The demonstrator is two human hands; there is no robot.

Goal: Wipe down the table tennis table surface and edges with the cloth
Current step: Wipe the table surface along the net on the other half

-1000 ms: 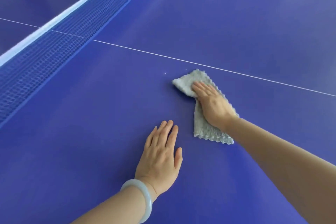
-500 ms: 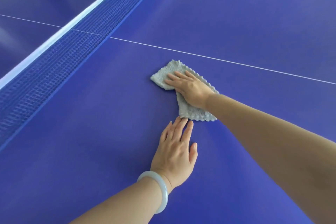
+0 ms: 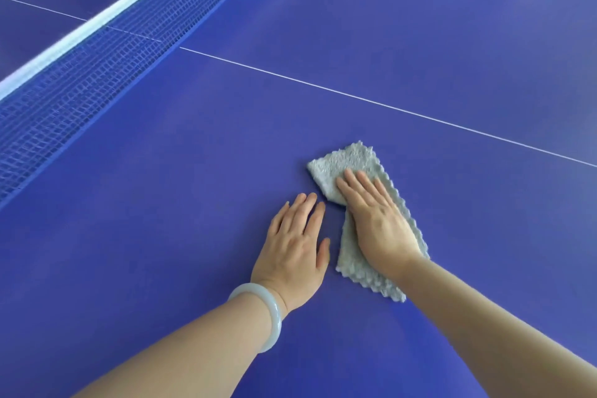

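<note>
Blue-violet table (image 3: 420, 42) with thin white line, blue mesh net (image 3: 97, 64) white-topped, pale grey cloth (image 3: 349, 161), milky-white bangle (image 3: 268, 310)

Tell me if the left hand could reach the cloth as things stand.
Probably yes: the left hand lies flat beside the cloth, with only bare table between them.

Grey cloth (image 3: 349, 161) flat on blue table (image 3: 387, 42)

Blue net (image 3: 97, 74) with white band; pale bangle (image 3: 276, 317).
</note>
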